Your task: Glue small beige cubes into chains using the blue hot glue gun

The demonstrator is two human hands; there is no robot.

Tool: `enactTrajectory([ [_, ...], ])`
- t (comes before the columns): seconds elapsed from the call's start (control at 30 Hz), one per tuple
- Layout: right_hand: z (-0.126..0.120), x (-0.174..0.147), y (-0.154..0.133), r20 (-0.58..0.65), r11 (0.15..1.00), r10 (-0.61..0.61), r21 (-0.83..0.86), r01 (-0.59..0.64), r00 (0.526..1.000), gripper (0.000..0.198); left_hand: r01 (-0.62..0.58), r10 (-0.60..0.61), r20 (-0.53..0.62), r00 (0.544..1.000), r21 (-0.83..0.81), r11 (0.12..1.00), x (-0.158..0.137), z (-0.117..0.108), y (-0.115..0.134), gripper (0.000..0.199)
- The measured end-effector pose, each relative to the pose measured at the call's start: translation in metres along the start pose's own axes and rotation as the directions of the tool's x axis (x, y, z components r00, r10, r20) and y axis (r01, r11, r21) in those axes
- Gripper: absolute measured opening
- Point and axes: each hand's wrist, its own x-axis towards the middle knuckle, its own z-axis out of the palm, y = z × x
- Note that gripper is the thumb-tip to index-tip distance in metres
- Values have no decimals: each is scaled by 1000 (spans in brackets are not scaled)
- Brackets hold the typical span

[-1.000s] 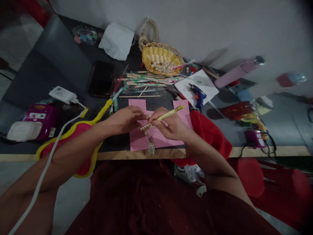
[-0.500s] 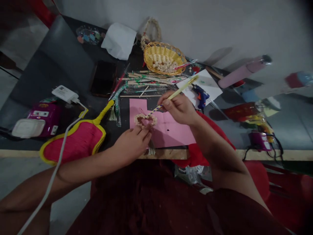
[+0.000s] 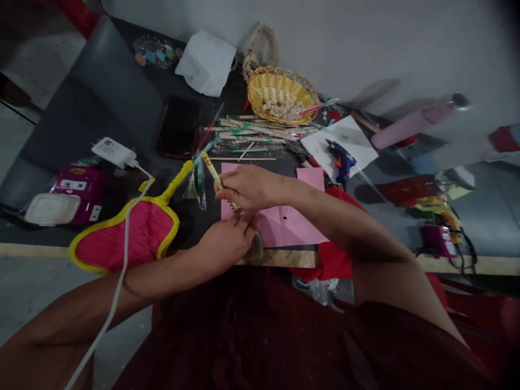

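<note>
My right hand [image 3: 246, 187] is closed around a slim yellow pencil [image 3: 212, 170], its top end leaning up and left. Its lower end is hidden behind my fingers. Just below, my left hand [image 3: 229, 238] has its fingers curled and pressed on a small heart-shaped ornament of cream beads. The hands cover almost all of that ornament, and its pale tassel [image 3: 257, 246] hangs out by the left fingertips. Under both hands lies a sheet of pink paper [image 3: 280, 230] with a cut-out upper edge and a small dark mark.
A pink-and-yellow fan [image 3: 130, 233] lies left, crossed by a white cable [image 3: 127, 238]. Behind are a phone [image 3: 179, 127], wrapped sticks [image 3: 247, 130] and a yellow basket [image 3: 282, 95] of beads. A blue glue gun [image 3: 342, 160] rests on white paper at right, near a pink bottle [image 3: 420, 122].
My right hand has moved left and down over the ornament, now covering it. The pencil's top has swung from right-leaning to left-leaning. My left hand stays at the ornament; the view has shifted slightly.
</note>
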Motion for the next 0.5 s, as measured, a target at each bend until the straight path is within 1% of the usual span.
enactTrajectory([
  [0.1, 0, 9, 6, -17, 999, 39, -4, -39, 999, 32, -3, 4, -30, 1000, 29, 1000, 1, 2, 0, 48],
  [0.2, 0, 16, 14, -51, 999, 53, 4, -53, 997, 31, 1, 0, -45, 999, 15, 1000, 1, 1, 0, 49],
  [0.37, 5, 22, 28, -158, 999, 19, 51, -11, 987, 30, 2, -3, -50, 999, -10, 1000, 1, 1, -2, 45],
  [0.5, 9, 26, 38, -221, 995, 6, 99, 16, 975, 30, 31, -30, -141, 990, 4, 1000, 0, 1, -3, 38],
])
